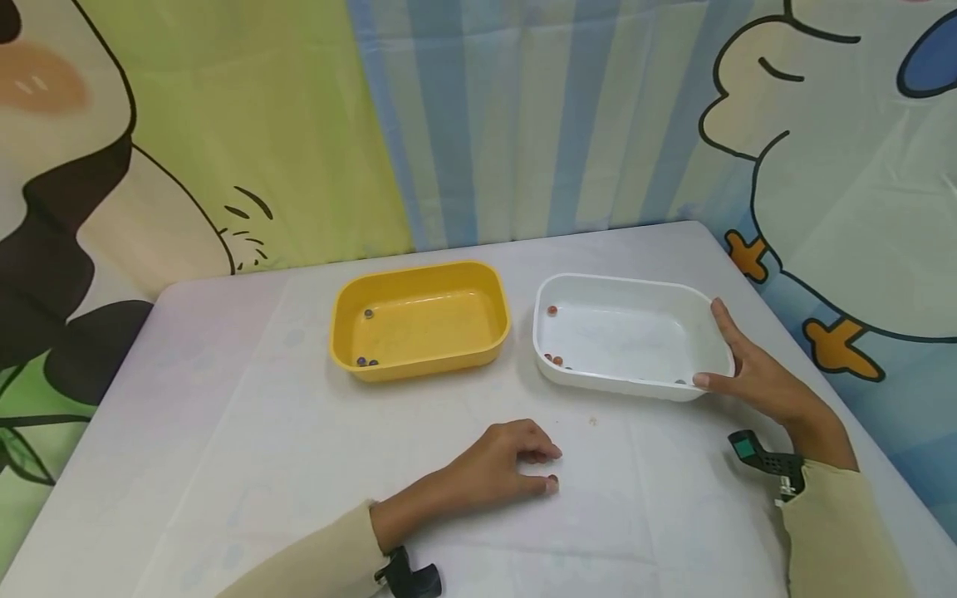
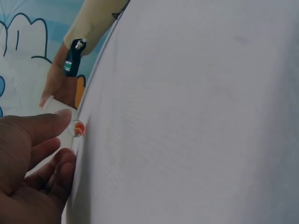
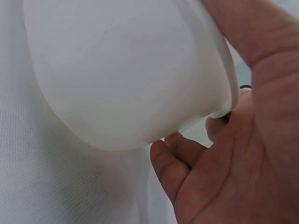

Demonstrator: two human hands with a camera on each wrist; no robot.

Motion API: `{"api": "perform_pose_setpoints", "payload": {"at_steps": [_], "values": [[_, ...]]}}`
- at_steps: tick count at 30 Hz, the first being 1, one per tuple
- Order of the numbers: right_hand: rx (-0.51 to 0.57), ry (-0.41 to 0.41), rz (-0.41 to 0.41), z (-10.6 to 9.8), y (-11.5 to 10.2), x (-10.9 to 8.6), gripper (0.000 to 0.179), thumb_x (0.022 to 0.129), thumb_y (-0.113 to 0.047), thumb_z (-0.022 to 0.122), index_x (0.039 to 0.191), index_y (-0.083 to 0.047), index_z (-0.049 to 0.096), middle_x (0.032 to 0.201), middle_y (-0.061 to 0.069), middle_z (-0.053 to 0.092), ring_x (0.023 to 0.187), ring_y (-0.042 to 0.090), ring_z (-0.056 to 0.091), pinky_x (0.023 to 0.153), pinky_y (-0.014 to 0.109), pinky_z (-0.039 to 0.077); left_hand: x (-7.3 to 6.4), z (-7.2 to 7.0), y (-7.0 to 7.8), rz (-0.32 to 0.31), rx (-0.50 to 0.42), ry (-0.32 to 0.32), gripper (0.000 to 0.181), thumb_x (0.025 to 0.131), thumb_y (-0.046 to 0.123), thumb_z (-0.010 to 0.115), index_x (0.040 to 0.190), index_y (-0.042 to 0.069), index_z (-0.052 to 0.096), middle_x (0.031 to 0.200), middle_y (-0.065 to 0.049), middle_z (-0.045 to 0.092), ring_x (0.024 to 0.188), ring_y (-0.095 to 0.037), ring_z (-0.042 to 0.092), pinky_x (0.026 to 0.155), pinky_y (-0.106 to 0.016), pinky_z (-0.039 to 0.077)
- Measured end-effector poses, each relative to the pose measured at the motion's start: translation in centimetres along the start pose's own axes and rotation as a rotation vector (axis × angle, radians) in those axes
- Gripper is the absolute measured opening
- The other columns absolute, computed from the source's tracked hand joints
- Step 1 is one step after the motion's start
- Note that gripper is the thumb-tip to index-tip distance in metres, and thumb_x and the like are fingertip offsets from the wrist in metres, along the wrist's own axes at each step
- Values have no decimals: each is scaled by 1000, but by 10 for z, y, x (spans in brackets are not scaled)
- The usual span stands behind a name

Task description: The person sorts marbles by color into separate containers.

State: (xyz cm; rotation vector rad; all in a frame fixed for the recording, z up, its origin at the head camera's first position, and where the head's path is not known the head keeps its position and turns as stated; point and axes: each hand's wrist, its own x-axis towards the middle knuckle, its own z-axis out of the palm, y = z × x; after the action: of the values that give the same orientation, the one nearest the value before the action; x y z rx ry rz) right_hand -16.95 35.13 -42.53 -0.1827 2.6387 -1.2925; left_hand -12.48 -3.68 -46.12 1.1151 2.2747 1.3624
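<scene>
My left hand (image 1: 501, 465) is low over the table, its thumb apart from the curved fingers. A clear glass marble with an orange swirl (image 2: 77, 129) sits right at the thumb tip, and a gap shows between it and the fingers. My right hand (image 1: 770, 386) grips the right end of a white plastic tub (image 1: 635, 387), the thumb on the near rim and a finger at the far corner. In the right wrist view, the tub's pale wall (image 3: 121, 74) fills much of the picture, with curled fingertips beside it. Several small marbles (image 1: 557, 360) lie inside the white tub, mostly orange at its left end.
A yellow plastic tub (image 1: 419, 370) stands left of the white one, with several dark marbles (image 1: 362, 361) at its left end. A white cloth covers the table (image 1: 299, 465). A printed cartoon curtain (image 1: 508, 116) hangs behind the far edge. Each wrist carries a dark strapped device (image 1: 770, 458).
</scene>
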Motion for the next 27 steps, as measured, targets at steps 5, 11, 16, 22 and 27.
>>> {"api": "perform_pose_setpoints", "payload": {"at_steps": [5, 11, 16, 22, 27], "values": [[-13, 8, 12, 0, 0, -2, 113, 85, -24, 74, 150, -38, -17, 158, 0, -25, 141, 45, -16, 91, 81, 9, 0, 4, 3, 29, 6, -5, 27, 83, 12, 77, 109, 6, 70, 102, 4, 65, 92, -1, 59, 83, -15, 47], [-1, 8, 3, 0, 1, -2, 113, 85, -22, 74, 150, -38, -17, 158, -2, -25, 141, 45, -16, 91, 81, 8, 1, 5, 4, 68, 55, -32, 27, 83, 8, 77, 109, 4, 69, 103, 3, 65, 94, 1, 58, 84, -13, 46], [3, 9, -5, 0, 2, 0, 113, 85, -21, 73, 151, -36, -17, 158, -3, -24, 141, 46, -14, 91, 81, 10, 1, 4, 4, 103, 125, -44, 18, 86, 5, 73, 104, 6, 73, 100, 7, 66, 95, 3, 58, 84, -12, 45], [9, 3, -10, 0, 1, 1, 114, 85, -19, 73, 151, -34, -18, 158, -4, -24, 141, 46, -13, 91, 81, 11, 2, 4, 5, 95, 133, -31, 12, 89, 6, 71, 99, 7, 76, 95, 8, 65, 91, 4, 58, 80, -11, 46], [7, 2, -9, 0, 1, 0, 113, 85, -21, 73, 150, -36, -18, 157, -4, -25, 141, 47, -13, 91, 81, 11, 4, 2, 4, 51, 62, -11, 12, 89, 6, 70, 101, 6, 75, 95, 10, 65, 90, 5, 58, 80, -13, 47]]}}
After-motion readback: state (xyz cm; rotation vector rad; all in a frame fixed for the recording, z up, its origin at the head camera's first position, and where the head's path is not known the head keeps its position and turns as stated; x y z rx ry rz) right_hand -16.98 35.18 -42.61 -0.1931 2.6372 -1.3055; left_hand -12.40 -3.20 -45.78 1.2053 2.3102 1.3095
